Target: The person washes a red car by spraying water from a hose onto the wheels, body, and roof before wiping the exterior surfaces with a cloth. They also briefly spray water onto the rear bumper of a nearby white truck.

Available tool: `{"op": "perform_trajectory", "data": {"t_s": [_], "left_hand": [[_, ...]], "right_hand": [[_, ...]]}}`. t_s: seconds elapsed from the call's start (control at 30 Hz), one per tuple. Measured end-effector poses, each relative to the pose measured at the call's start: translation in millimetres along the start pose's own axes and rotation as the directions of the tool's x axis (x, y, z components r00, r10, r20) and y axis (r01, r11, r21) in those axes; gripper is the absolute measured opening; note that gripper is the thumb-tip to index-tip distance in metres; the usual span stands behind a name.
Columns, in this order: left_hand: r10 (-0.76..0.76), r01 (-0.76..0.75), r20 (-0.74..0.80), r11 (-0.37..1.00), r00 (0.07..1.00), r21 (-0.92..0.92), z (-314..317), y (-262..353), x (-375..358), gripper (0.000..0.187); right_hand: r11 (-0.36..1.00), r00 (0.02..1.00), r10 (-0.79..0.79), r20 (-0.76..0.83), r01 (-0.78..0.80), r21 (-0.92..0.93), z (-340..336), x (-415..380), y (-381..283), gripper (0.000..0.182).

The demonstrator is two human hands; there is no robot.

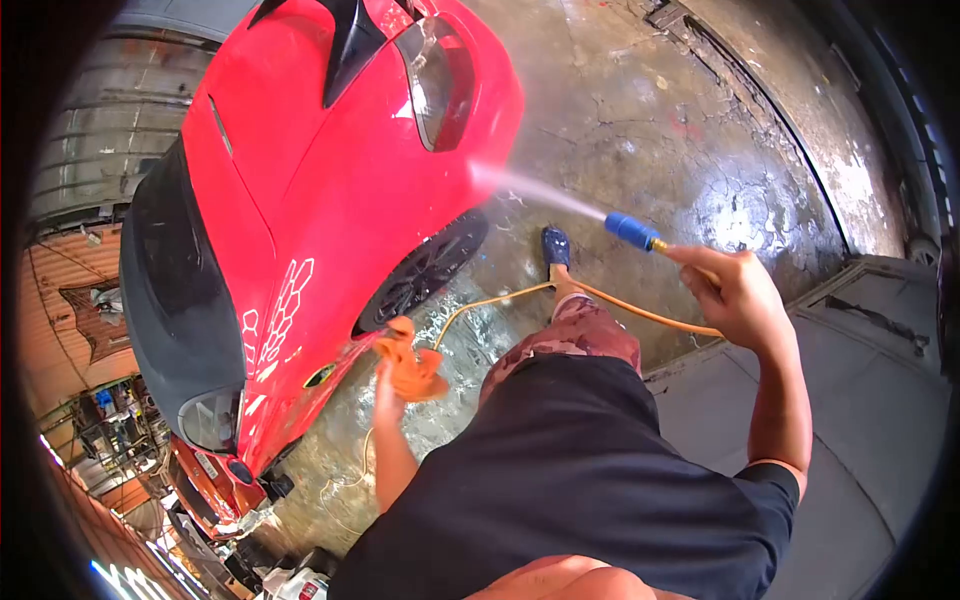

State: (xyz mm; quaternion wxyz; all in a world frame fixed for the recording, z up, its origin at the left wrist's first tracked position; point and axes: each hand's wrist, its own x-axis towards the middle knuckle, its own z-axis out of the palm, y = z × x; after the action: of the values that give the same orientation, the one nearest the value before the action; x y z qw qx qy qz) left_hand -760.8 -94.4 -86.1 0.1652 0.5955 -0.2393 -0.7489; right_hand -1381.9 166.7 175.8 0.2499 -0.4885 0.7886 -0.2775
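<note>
In my right hand (pixel 740 300) is a spray nozzle (pixel 632 231) with a blue tip and a brass fitting, my fingers closed around its rear end. A white jet of water (pixel 550 192) leaves it toward the front corner of a red car (pixel 330 170), beside the headlight (pixel 440 85). My left hand (pixel 387 384) grips a bunched orange cloth (pixel 415 368) near the car's side, just behind the front wheel (pixel 430 268). The cloth partly covers my left fingers. A yellow-orange hose (pixel 650 316) runs from below my right hand past my leg.
The concrete floor (pixel 600 110) is wet and shiny. A grey panelled surface (pixel 830 400) lies to my right. A drain channel (pixel 770 95) crosses the floor ahead. Another red vehicle (pixel 200 480) and cluttered shelves (pixel 120 430) stand beyond the car. My foot wears a blue clog (pixel 555 247).
</note>
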Motion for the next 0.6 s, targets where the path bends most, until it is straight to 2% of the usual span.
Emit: {"op": "perform_trajectory", "data": {"t_s": [0.03, 0.07, 0.1, 0.13, 0.17, 0.2, 0.27, 0.33, 0.37, 0.4, 0.47, 0.5, 0.53, 0.6], "left_hand": [[-0.027, 0.029, 0.13, 1.0, 0.991, -0.009, -2, -38, 1, 0.06], [-0.051, 0.047, 0.096, 0.998, 0.994, 0.048, 3, -72, -8, 0.056], [-0.072, 0.065, 0.059, 0.993, 0.996, 0.103, 10, -108, -22, 0.052], [-0.19, 0.19, 0.007, 0.982, 0.982, -0.011, 1, -172, -48, 0.05], [-0.259, 0.259, 0.007, 0.963, 0.966, -0.072, -3, -199, -65, 0.05], [-0.324, 0.322, 0.009, 0.936, 0.946, -0.145, 1, -210, -89, 0.051], [-0.434, 0.418, 0.001, 0.866, 0.901, -0.276, 15, -198, -131, 0.051], [-0.477, 0.45, 0.0, 0.83, 0.879, -0.33, 33, -179, -161, 0.052], [-0.474, 0.452, 0.024, 0.821, 0.88, -0.349, 36, -178, -164, 0.052], [-0.467, 0.452, 0.044, 0.822, 0.883, -0.348, 38, -176, -164, 0.053], [-0.408, 0.423, 0.118, 0.838, 0.905, -0.345, 24, -187, -146, 0.053], [-0.38, 0.41, 0.156, 0.845, 0.912, -0.342, 8, -197, -125, 0.053], [-0.354, 0.4, 0.191, 0.852, 0.916, -0.339, -6, -207, -108, 0.054], [-0.468, 0.483, 0.118, 0.853, 0.876, -0.198, 6, -210, -89, 0.049]], "right_hand": [[0.998, 0.995, 0.059, -0.085, -0.06, -0.011, 8, -9, -1, 0.033], [0.978, 0.971, 0.198, -0.133, -0.206, -0.045, 8, -16, -8, 0.031], [0.982, 0.98, 0.177, -0.088, -0.182, -0.049, 21, -30, -1, 0.032], [0.988, 0.989, 0.144, -0.042, -0.147, -0.058, 34, -48, 6, 0.032], [0.99, 0.983, 0.133, 0.128, -0.126, -0.063, 41, -60, -1, 0.033], [1.0, 0.991, -0.013, 0.136, 0.011, 0.016, 55, -69, 8, 0.033], [0.998, 1.0, 0.018, 0.007, -0.018, -0.058, 58, -74, 13, 0.035], [0.977, 0.975, 0.211, -0.072, -0.211, 0.015, 41, -68, 1, 0.036], [0.987, 0.988, 0.151, -0.042, -0.148, 0.06, 42, -72, 2, 0.036], [0.991, 0.998, -0.069, -0.01, 0.07, 0.11, 50, -78, 11, 0.036], [0.995, 0.963, -0.103, 0.25, 0.098, 0.035, 39, -79, 0, 0.038], [0.986, 0.98, -0.163, 0.115, 0.159, 0.045, 42, -79, 8, 0.037], [0.992, 0.992, -0.112, 0.062, 0.109, 0.057, 36, -75, 10, 0.039], [0.996, 1.0, -0.004, -0.028, 0.007, 0.09, 16, -68, 11, 0.044]]}}
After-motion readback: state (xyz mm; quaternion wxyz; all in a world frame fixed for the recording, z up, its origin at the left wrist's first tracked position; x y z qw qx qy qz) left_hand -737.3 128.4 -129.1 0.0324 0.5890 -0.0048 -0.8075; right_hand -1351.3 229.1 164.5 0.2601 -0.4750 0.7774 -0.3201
